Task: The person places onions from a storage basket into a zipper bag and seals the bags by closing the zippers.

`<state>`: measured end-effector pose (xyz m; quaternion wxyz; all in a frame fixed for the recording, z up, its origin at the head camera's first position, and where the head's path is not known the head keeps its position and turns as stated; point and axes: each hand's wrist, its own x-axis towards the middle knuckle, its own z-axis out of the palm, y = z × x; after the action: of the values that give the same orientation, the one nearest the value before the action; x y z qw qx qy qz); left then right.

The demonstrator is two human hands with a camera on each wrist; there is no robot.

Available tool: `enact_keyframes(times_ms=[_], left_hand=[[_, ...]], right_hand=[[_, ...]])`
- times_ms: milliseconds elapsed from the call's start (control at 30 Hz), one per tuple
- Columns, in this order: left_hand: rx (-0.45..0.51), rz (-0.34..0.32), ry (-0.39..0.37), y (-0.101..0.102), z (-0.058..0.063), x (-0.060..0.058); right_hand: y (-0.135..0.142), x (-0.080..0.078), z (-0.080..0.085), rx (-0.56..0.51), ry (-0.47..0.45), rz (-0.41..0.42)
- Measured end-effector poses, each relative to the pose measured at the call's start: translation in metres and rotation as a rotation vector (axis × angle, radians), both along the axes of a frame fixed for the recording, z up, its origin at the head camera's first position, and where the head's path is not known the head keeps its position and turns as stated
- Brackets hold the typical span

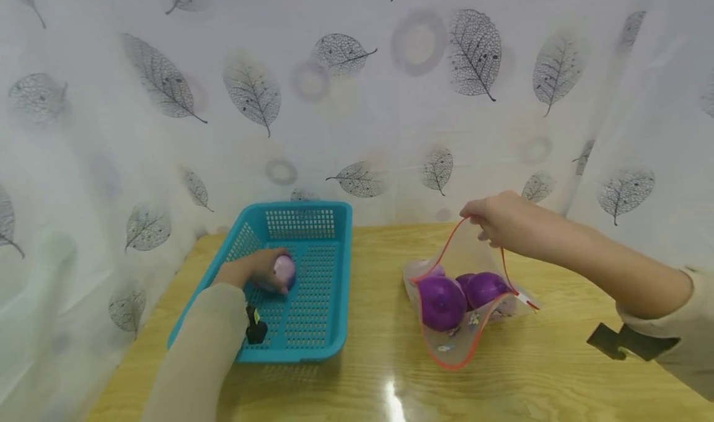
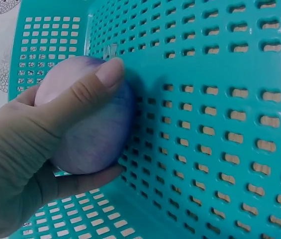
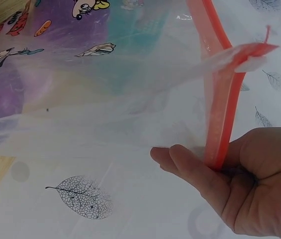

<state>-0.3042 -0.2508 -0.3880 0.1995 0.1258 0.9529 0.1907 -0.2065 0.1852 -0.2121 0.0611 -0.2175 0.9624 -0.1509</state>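
My left hand (image 1: 258,267) is inside the blue-green basket (image 1: 341,273) and grips a round, pale purple onion (image 1: 286,270). In the left wrist view the thumb lies across the onion (image 2: 93,144), with fingers around its other side. On the right, my right hand (image 1: 504,220) pinches the red zip rim of a clear plastic bag (image 1: 482,245) and holds its mouth up and wide. Several purple onions (image 1: 442,304) lie in the bag. Cartoon prints show on the bag's film (image 3: 130,114) in the right wrist view.
The basket has slotted walls and floor and stands left on a glossy wooden table (image 1: 374,298). Behind the table hangs a pale curtain (image 1: 390,124) with a leaf print. A white zip slider (image 1: 524,299) sits at the bag's right corner.
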Motion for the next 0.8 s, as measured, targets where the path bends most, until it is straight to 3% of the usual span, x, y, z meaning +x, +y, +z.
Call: enact_keyframes(times_ms=[367,533,800], left_hand=[[0.122,0.012,-0.031,-0.008,0.002,0.004],[0.116,-0.009,-0.042,-0.005,0.012,0.005],[0.096,-0.062,-0.03,0.009,0.039,0.004]], right_hand=[[-0.002,-0.002,0.0,0.014,0.036,0.014],[-0.001,-0.001,0.001,0.028,0.049,0.023],[0.0,0.0,0.001,0.023,0.062,0.028]])
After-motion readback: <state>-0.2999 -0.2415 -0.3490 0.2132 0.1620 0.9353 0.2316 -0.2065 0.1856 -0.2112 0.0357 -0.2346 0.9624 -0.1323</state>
